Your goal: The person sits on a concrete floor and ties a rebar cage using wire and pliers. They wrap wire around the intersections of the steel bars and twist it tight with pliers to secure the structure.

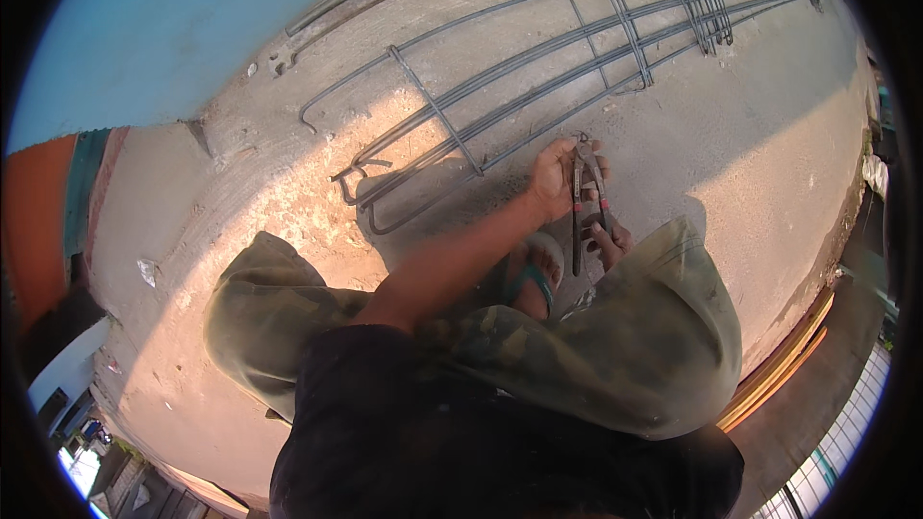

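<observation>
We take the rebar cage [538,86] lying on the concrete slab [769,154] as our landmark. We count four long bars running its length, crossed by several bent stirrups: single ones nearer us and a bunched group at the far end, too close together to count.

At the near side of the cage, touching its lowest bar, we see one pair of pincers [585,202] with two long handles marked by red bands. Our left hand [556,178] is closed around the upper part of the pincers, just beside the cage. Our right hand [613,242] is mostly hidden by our knee; its fingers curl on the lower handles, farther from the cage.

Below the hands, away from the cage, we see one foot in a sandal with a teal strap [532,279].

Well right of the cage, at the slab's edge, lie orange timber boards [784,365]; we cannot count them reliably.
</observation>
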### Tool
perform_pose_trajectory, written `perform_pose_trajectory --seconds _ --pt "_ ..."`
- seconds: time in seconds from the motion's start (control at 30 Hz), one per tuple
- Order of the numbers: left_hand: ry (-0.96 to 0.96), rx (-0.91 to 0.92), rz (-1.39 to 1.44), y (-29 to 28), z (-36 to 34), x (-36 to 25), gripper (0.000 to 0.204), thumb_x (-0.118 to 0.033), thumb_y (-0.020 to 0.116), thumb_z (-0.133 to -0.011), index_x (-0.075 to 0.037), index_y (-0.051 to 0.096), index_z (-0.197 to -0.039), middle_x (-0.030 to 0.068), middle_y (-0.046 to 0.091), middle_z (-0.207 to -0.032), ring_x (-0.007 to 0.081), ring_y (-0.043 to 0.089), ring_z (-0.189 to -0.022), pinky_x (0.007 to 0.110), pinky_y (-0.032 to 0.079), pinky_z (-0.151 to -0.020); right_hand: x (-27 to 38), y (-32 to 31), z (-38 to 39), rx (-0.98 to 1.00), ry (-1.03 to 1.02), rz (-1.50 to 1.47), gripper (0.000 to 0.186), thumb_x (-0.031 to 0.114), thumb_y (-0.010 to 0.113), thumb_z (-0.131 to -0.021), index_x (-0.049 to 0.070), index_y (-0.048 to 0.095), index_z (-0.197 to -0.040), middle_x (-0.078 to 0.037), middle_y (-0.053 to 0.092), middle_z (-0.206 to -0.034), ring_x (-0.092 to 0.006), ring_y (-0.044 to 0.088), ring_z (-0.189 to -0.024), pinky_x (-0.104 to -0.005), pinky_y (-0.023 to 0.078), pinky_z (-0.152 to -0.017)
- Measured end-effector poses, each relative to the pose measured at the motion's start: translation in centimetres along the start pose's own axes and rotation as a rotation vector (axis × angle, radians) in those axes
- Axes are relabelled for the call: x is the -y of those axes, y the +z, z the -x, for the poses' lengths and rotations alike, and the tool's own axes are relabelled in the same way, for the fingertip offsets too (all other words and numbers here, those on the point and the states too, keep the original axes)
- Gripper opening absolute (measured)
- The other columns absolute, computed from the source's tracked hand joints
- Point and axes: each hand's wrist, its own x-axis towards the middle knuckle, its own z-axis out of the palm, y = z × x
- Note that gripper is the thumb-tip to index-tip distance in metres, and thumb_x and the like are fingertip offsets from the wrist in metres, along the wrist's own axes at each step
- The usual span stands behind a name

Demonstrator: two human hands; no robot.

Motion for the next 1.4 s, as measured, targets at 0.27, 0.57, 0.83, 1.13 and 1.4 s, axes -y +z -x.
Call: perform_pose_trajectory --seconds 0.27,0.57,0.83,1.13,1.4 --pt "-0.128 -0.019 -0.114 0.2 -1.3 -1.8 0.023 -0.020 0.054 -0.092 -0.002 0.059 -0.106 0.0129 0.065 -0.089 0.0249 0.065 -0.074 0.036 0.055 -0.063 0.8 -2.6 -1.5 -0.240 -0.372 0.454 0.037 0.034 0.053 -0.096 -0.001 0.061 -0.105 -0.012 0.055 -0.100 -0.0250 0.055 -0.096 -0.0377 0.043 -0.083" --pt "0.064 -0.430 -1.031 -1.6 1.6 5.0 0.019 -0.019 0.066 -0.087 -0.001 0.065 -0.085 0.0156 0.067 -0.080 0.0279 0.065 -0.072 0.037 0.051 -0.066 2.7 -7.7 -1.2 -0.320 -0.278 0.697 0.043 0.038 0.051 -0.098 -0.002 0.058 -0.114 -0.013 0.057 -0.105 -0.0254 0.056 -0.103 -0.0374 0.042 -0.091" --pt "0.838 -0.157 -1.301 9.3 1.5 -3.3 0.021 -0.018 0.065 -0.083 0.004 0.065 -0.085 0.0184 0.064 -0.076 0.0300 0.062 -0.069 0.039 0.048 -0.066 11.4 -6.4 -2.2 -0.185 -0.202 0.115 0.050 0.040 0.050 -0.099 -0.003 0.055 -0.123 -0.016 0.059 -0.115 -0.0262 0.056 -0.111 -0.0370 0.042 -0.097" --pt "0.442 -0.175 -1.442 13.2 6.0 -19.1 0.025 -0.026 0.071 -0.083 -0.005 0.074 -0.097 0.0057 0.071 -0.081 0.0151 0.064 -0.078 0.032 0.050 -0.073 27.5 -0.5 -3.7 0.067 -0.448 0.292 0.025 0.021 0.050 -0.101 0.002 0.065 -0.110 0.008 0.035 -0.060 -0.0030 0.026 -0.052 -0.0210 0.021 -0.046" --pt "0.056 -1.012 -2.112 -9.0 14.3 -23.3 0.029 -0.018 0.073 -0.073 -0.004 0.070 -0.099 0.0183 0.070 -0.100 0.0349 0.067 -0.097 0.042 0.052 -0.084 14.2 2.7 -15.5 -0.018 -0.506 0.601 0.027 0.021 0.055 -0.093 -0.002 0.062 -0.107 -0.024 0.065 -0.098 -0.0405 0.063 -0.092 -0.0407 0.048 -0.079"
